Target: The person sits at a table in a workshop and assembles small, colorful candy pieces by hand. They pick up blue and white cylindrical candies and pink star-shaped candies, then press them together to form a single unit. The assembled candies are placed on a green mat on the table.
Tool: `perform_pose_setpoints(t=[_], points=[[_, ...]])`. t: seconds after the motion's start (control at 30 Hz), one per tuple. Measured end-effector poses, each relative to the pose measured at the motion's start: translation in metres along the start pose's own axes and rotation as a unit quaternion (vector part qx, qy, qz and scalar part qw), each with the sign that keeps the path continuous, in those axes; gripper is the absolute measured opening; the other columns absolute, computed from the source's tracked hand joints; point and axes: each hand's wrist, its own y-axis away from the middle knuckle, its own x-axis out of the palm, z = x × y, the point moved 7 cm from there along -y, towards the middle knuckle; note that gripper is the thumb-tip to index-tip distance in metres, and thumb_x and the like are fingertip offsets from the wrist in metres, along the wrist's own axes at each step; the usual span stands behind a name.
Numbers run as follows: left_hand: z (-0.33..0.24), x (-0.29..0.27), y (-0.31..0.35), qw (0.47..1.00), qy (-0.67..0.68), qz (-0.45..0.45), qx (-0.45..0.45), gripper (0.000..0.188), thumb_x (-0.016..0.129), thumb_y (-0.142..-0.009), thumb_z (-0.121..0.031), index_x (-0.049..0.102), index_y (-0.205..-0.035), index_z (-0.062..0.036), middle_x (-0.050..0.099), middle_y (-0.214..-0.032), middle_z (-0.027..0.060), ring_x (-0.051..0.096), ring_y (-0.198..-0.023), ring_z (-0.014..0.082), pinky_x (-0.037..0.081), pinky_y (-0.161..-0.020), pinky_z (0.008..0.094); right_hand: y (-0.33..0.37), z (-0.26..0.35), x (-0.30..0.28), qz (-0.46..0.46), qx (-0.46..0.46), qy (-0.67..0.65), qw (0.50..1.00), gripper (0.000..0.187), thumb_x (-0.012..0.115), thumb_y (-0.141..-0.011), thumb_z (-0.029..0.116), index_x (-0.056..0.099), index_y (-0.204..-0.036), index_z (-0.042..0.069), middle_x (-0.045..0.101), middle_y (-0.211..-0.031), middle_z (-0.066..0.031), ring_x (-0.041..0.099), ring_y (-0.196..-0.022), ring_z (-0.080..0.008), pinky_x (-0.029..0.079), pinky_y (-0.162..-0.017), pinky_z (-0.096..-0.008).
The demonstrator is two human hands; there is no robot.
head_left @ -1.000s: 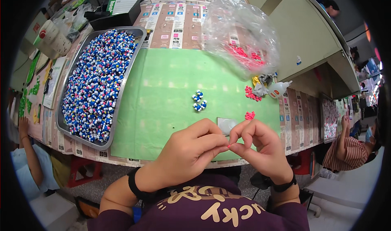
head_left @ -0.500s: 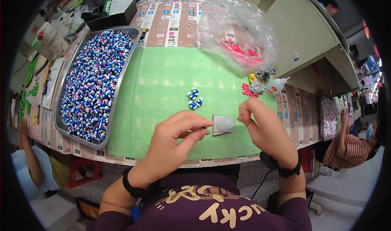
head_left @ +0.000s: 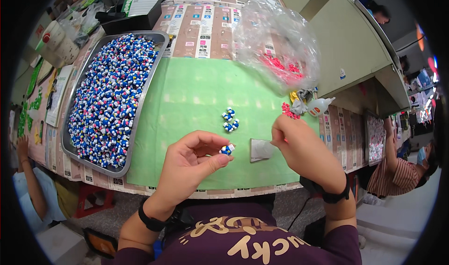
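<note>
My left hand (head_left: 194, 158) pinches a small blue-and-white figurine piece (head_left: 227, 149) between thumb and fingers, over the green mat (head_left: 182, 94). My right hand (head_left: 304, 148) is closed, its fingers curled beside a square white pad (head_left: 261, 150); what they hold, if anything, is hidden. A few similar blue-and-white pieces (head_left: 229, 124) lie in a small group on the mat, beyond my left hand. Just past my right hand is a small pile of pink pieces (head_left: 291, 110).
A metal tray (head_left: 125, 164) heaped with blue-and-white pieces stands at left. A clear plastic bag (head_left: 255, 26) with pink pieces lies at the back, near a squeeze bottle (head_left: 319, 106) and a grey-green cabinet (head_left: 351, 36). Other people sit on both sides.
My left hand has turned, bringing the figurine piece into sight at its fingertips. My right hand's fingers have shifted slightly downward, closer to the white pad. The whole view has shifted a little.
</note>
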Motion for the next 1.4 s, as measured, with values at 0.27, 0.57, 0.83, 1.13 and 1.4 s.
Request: perform_pose_setpoints(t=[0.27, 0.57, 0.83, 1.13, 1.4], points=[[-0.006, 0.015, -0.002, 0.999, -0.004, 0.004, 0.054, 0.024, 0.07, -0.084, 0.007, 0.065, -0.107, 0.0039, 0.067, -0.106, 0.0105, 0.066, -0.097, 0.0153, 0.055, -0.085, 0.0275, 0.013, 0.047, -0.007, -0.149, -0.043, -0.282, 0.947, 0.025, 0.066, -0.081, -0.009, 0.047, -0.083, 0.006, 0.061, -0.086, -0.0073, 0.059, -0.08, -0.0224, 0.045, -0.077, -0.0322], [-0.023, 0.033, 0.007, 0.967, -0.149, -0.024, 0.207, 0.024, 0.074, -0.077, 0.011, 0.068, -0.098, 0.0016, 0.067, -0.098, 0.0114, 0.066, -0.089, 0.0175, 0.055, -0.077, 0.027, 0.02, 0.048, -0.005, -0.204, -0.086, -0.212, 0.952, 0.024, 0.069, -0.08, -0.006, 0.049, -0.083, 0.007, 0.061, -0.086, -0.0054, 0.06, -0.081, -0.0221, 0.043, -0.079, -0.0352], [-0.038, 0.045, 0.016, 0.918, -0.269, -0.003, 0.29, 0.025, 0.077, -0.071, 0.012, 0.07, -0.091, -0.0007, 0.068, -0.091, 0.0117, 0.066, -0.082, 0.0186, 0.054, -0.073, 0.0274, 0.03, 0.039, 0.003, -0.221, -0.07, -0.25, 0.94, 0.03, 0.073, -0.079, -0.003, 0.045, -0.085, 0.007, 0.058, -0.085, -0.0072, 0.057, -0.077, -0.0224, 0.042, -0.076, -0.0334], [-0.089, -0.076, 0.049, 0.824, -0.388, -0.217, 0.351, 0.019, 0.066, -0.079, 0.013, 0.062, -0.09, -0.0015, 0.06, -0.09, 0.0063, 0.058, -0.079, 0.0114, 0.048, -0.068, 0.0215, 0.045, -0.023, -0.033, -0.329, 0.03, -0.265, 0.906, 0.033, 0.074, -0.078, -0.002, 0.043, -0.088, 0.006, 0.051, -0.085, -0.0039, 0.049, -0.08, -0.0127, 0.043, -0.076, -0.0279], [-0.109, -0.085, 0.039, 0.673, -0.606, -0.337, 0.257, 0.019, 0.07, -0.081, 0.002, 0.062, -0.098, -0.0029, 0.054, -0.094, 0.0031, 0.053, -0.072, 0.008, 0.043, -0.058, 0.0202, 0.058, -0.066, -0.014, -0.217, 0.124, -0.145, 0.957, 0.017, 0.068, -0.082, -0.001, 0.052, -0.086, 0.0, 0.055, -0.079, -0.0041, 0.054, -0.078, -0.0144, 0.045, -0.076, -0.0282]])
